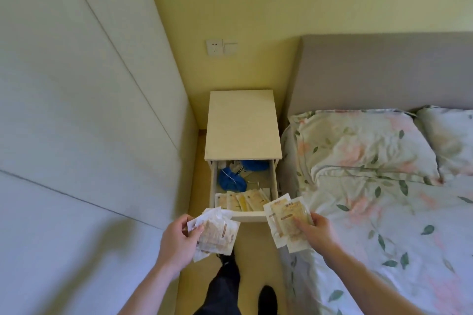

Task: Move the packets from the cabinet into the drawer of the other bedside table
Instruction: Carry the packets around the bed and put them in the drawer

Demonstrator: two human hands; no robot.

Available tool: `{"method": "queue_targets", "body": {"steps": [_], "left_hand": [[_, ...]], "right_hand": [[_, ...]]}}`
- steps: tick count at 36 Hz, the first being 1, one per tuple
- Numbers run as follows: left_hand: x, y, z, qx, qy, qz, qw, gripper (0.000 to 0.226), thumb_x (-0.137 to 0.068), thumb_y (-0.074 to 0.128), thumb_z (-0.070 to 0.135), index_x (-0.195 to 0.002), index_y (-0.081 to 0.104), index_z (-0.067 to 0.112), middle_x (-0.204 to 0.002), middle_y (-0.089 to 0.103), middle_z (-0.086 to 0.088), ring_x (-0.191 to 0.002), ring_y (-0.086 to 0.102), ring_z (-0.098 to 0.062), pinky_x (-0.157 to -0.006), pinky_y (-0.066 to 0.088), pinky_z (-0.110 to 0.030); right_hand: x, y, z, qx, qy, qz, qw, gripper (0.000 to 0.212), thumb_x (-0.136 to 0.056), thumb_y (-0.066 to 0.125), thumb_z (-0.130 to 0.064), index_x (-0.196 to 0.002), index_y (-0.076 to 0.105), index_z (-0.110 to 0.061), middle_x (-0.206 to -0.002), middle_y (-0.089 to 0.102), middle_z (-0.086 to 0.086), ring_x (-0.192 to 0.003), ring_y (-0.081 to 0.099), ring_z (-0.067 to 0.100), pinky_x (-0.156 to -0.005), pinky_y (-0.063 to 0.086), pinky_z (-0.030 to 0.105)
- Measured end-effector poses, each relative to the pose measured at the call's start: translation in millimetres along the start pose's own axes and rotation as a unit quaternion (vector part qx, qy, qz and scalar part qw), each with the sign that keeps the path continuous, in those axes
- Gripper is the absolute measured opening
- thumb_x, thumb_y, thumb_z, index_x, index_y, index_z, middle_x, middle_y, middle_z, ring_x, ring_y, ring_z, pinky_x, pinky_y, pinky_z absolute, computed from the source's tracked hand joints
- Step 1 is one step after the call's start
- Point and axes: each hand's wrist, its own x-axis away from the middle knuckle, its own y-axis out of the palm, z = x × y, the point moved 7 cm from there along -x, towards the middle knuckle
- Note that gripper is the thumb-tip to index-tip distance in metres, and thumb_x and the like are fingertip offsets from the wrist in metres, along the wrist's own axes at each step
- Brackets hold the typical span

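A person stands in front of a small bedside table (pixel 243 123) that sits between a tall white wardrobe (pixel 76 84) and a bed (pixel 384 186). The drawer (pixel 249 215) of the table is pulled out. At the front of the drawer, some packets (pixel 243 201) stand in a row, leaning on each other. Behind them lie blue things (pixel 230 180) and a bit of white cord. The left hand (pixel 176 240) is just in front of the drawer, on the left side. Its fingers and thumb are closed tight on a bunch of packets (pixel 217 231), which fan out to the right. The right hand (pixel 316 230) is near the drawer's right front corner, by the edge of the bed. Its fingers are pressed on another bunch of packets (pixel 285 220), with the thumb lying over the top one. Both bunches are in the air, not in the drawer. The bed has a cover with flowers and leaves on it, and two pillows (pixel 363 143) at the top. Down below, the person's dark trouser leg and black shoes (pixel 267 298) show on the yellow floor. A white socket (pixel 214 48) is on the wall above the table.
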Motion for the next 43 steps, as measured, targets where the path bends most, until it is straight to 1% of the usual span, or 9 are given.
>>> {"method": "queue_targets", "body": {"steps": [5,8,11,19,25,30,34,38,43], "left_hand": [[-68,-6,-10,-0.006,-0.017,-0.019,1.0,0.018,-0.092,0.069,0.038,-0.1,0.063,0.023,-0.099,0.068,0.008,-0.087,0.068,-0.014,-0.07,0.063,-0.03],[-109,-3,-17,-0.015,-0.024,-0.035,0.999,0.018,-0.092,0.069,0.037,-0.095,0.062,0.022,-0.095,0.068,0.008,-0.083,0.067,-0.012,-0.068,0.062,-0.028],[-146,5,-22,-0.028,-0.025,-0.061,0.997,0.016,-0.094,0.067,0.034,-0.086,0.061,0.021,-0.087,0.067,0.009,-0.08,0.066,-0.011,-0.06,0.058,-0.024],[-232,44,-39,-0.069,-0.03,-0.115,0.991,0.016,-0.096,0.066,0.031,-0.082,0.06,0.028,-0.081,0.067,0.011,-0.076,0.063,-0.006,-0.054,0.046,-0.015],[-285,88,-65,-0.093,-0.016,-0.136,0.986,0.013,-0.095,0.066,0.033,-0.083,0.061,0.033,-0.081,0.067,0.018,-0.077,0.063,-0.004,-0.065,0.058,-0.027],[-317,120,-91,-0.064,-0.032,-0.124,0.99,0.014,-0.095,0.066,0.03,-0.082,0.061,0.033,-0.086,0.069,0.018,-0.083,0.066,-0.004,-0.058,0.061,-0.031],[-334,139,-103,-0.048,-0.034,-0.111,0.992,0.018,-0.095,0.067,0.027,-0.079,0.06,0.03,-0.08,0.068,0.013,-0.076,0.065,-0.006,-0.051,0.056,-0.026],[-342,152,-108,-0.041,-0.032,-0.102,0.993,0.021,-0.095,0.066,0.029,-0.076,0.058,0.027,-0.078,0.067,0.014,-0.075,0.063,-0.003,-0.047,0.048,-0.019],[-342,160,-112,-0.031,-0.042,-0.102,0.993,0.02,-0.095,0.066,0.029,-0.077,0.057,0.032,-0.08,0.069,0.015,-0.078,0.067,-0.004,-0.049,0.055,-0.026]], "right_hand": [[-57,29,-8,0.005,0.053,0.029,0.998,0.008,-0.092,0.074,-0.025,-0.096,0.07,-0.019,-0.086,0.079,0.004,-0.076,0.077,0.022,-0.072,0.064,0.042],[-97,45,10,0.035,0.085,0.038,0.995,0.02,-0.088,0.075,-0.03,-0.103,0.073,-0.017,-0.087,0.079,0.003,-0.079,0.077,0.025,-0.077,0.064,0.049],[-123,61,10,0.064,0.105,0.064,0.99,0.023,-0.089,0.074,-0.032,-0.106,0.073,-0.017,-0.087,0.077,0.002,-0.079,0.075,0.023,-0.075,0.064,0.043],[-207,108,-16,0.097,0.11,0.071,0.987,0.019,-0.096,0.068,-0.031,-0.111,0.064,-0.02,-0.089,0.071,-0.003,-0.071,0.068,0.009,-0.042,0.045,0.012],[-295,138,17,0.114,0.12,0.062,0.984,0.018,-0.096,0.068,-0.031,-0.108,0.067,-0.018,-0.095,0.071,-0.001,-0.078,0.065,0.009,-0.054,0.044,0.019],[-355,157,58,0.148,0.133,0.039,0.979,0.015,-0.096,0.067,-0.034,-0.104,0.062,-0.023,-0.09,0.066,-0.005,-0.077,0.06,0.007,-0.058,0.044,0.022],[-391,170,88,0.165,0.146,0.024,0.975,0.016,-0.098,0.063,-0.034,-0.109,0.06,-0.023,-0.095,0.065,-0.003,-0.089,0.064,0.018,-0.078,0.051,0.032],[-410,173,113,0.196,0.156,0.019,0.968,0.023,-0.099,0.061,-0.032,-0.117,0.063,-0.018,-0.102,0.067,0.002,-0.095,0.065,0.023,-0.082,0.052,0.033],[-418,171,127,0.279,0.166,0.013,0.946,0.029,-0.101,0.055,-0.035,-0.117,0.065,-0.013,-0.111,0.069,0.011,-0.102,0.065,0.031,-0.086,0.052,0.035]]}}
